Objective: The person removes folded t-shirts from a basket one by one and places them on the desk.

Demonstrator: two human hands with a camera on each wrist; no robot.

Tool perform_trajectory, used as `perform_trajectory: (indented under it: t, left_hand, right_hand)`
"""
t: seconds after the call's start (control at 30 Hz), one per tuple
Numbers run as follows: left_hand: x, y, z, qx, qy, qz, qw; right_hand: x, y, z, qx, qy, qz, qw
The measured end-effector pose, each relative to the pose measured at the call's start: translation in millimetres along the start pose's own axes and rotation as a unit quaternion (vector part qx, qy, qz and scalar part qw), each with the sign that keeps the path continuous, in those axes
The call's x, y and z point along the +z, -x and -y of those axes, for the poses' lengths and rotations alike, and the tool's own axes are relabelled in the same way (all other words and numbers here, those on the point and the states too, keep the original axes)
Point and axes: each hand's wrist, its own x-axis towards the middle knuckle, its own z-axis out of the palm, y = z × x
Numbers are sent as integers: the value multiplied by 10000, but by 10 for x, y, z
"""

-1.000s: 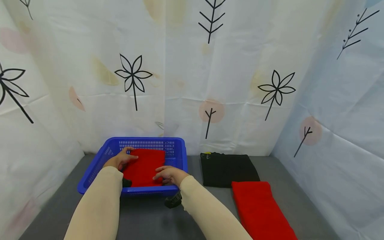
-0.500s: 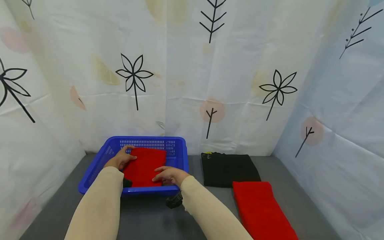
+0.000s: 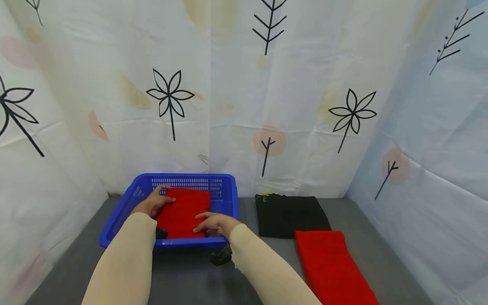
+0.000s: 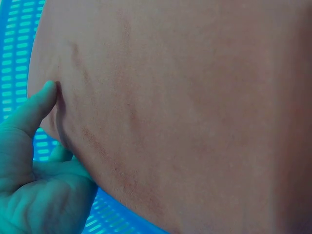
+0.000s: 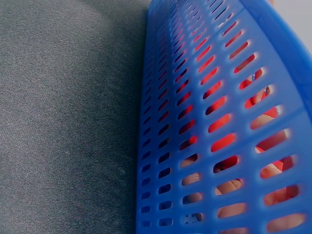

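Note:
Inside the blue plastic basket [image 3: 187, 175] lies a folded red cloth [image 3: 184, 212], flat and squared off. My left hand [image 3: 152, 203] grips its left edge. In the left wrist view, where the cloth [image 4: 170, 107] looks brownish, the thumb presses on top and the other fingers go beneath the edge. At the near right corner my right hand [image 3: 218, 223] pinches the cloth, thumb and forefinger showing above it and the rest partly hidden. Through the slots of the basket wall [image 5: 204, 102], the right wrist view gives glimpses of fingers and red fabric.
Right of the basket, a folded black cloth [image 3: 291, 216] lies on the grey table [image 3: 198, 279]. A second folded red cloth [image 3: 331, 262] overlaps its near edge. A patterned white curtain [image 3: 236, 106] closes off the back and both sides.

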Motion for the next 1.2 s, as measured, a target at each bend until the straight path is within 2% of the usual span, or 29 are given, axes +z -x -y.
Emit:
perform_trajectory:
  t: [0.3,0.63,0.93,1.07,1.2]
  left_hand:
    - [-5,16,-12,-11,-37,-4,10000]
    - [-44,-20,43,136,7,26,9999]
    - [-70,31,16,207,196,156,9995]
    - [-75,37,-14,235,241,103,9994]
    - [-83,31,-35,408,206,-10,9990]
  right_hand:
    - [3,14,-4,-83,-32,37,10000]
    - [20,57,-10,-95,-127,-160,9997]
    - [-22,42,-14,-272,-122,108,9995]
    - [-35,44,-1,-306,-277,76,9991]
    - [-43,62,25,-323,-473,38,9983]
